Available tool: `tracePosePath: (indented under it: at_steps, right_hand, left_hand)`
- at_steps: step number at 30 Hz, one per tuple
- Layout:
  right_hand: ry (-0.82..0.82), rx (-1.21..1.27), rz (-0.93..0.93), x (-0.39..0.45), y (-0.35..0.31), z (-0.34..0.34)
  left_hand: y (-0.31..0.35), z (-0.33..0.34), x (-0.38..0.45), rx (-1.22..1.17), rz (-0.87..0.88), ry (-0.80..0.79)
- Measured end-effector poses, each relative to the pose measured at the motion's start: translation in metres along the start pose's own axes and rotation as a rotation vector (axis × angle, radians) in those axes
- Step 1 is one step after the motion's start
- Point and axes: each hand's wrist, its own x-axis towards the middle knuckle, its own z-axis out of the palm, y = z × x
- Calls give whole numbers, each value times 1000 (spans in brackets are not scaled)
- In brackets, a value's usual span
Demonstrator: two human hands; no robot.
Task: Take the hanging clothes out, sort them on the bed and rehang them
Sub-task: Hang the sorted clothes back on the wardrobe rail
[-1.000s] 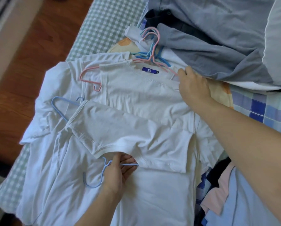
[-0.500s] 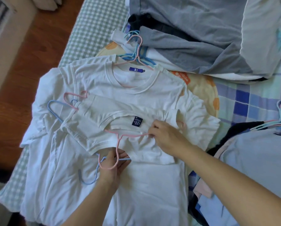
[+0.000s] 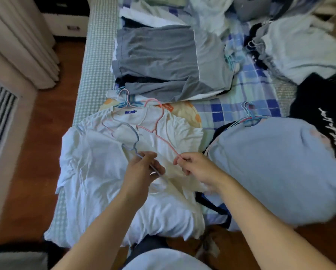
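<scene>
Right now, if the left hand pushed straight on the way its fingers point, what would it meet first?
Probably the pink hanger lying on the white T-shirts; the left hand, gripping the blue hanger, points up-right toward it. Depth is unclear.

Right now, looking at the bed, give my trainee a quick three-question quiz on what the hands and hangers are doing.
1. True or false: the left hand pinches the blue hanger.
2. Which hanger does the right hand hold? A) pink B) green C) none
3. Fill in: both hangers lie over the ___ shirts.

Key: 1 true; 2 A, the pink hanger; 3 white.
</scene>
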Motion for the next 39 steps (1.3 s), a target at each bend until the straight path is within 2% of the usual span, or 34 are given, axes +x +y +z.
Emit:
tracePosePath:
  at_steps: [2, 5, 10, 13, 16, 18, 21, 23, 24, 27, 29, 34, 39]
  right_hand:
    - [56, 150, -30, -58, 3, -10]
    - [102, 304, -145, -147, 9, -40]
    - [92, 368, -361, -310, 26, -115]
    - [176, 380, -493, -405, 36, -158]
    - [298, 361, -563, -488, 35, -204]
    - [382, 257, -580, -541, 22, -235]
    - [658, -41, -559, -615, 7, -281]
    - [915, -285, -478, -671, 13, -312]
    - [993, -357, -406, -700, 20, -324]
    - [1031, -415, -239, -767, 49, -356]
    - [1060, -393, -225, -785, 66, -380]
    - [1310, -440, -221, -794, 93, -463]
    - [1422, -417, -137, -815, 121, -553]
  left_hand:
    - [13, 25, -39, 86, -28, -137]
    - [19, 70, -100, 133, 51, -293]
    - [3, 157, -226, 131, 146, -655]
    - [-15, 216, -304, 165, 183, -842]
    - [-27, 292, -372, 230, 254, -949]
    - [-31, 348, -416, 196, 292, -988]
    - [-37, 425, -470, 75, 302, -1040]
    - [-42, 472, -500, 20, 290, -1097]
    - [-44, 494, -512, 4, 288, -1129]
    - [-52, 555, -543, 29, 290, -1241]
    - [-65, 599, -560, 95, 275, -1311]
    - [-108, 715, -580, 147, 202, -1423]
    - [-149, 825, -590, 281, 136, -1588]
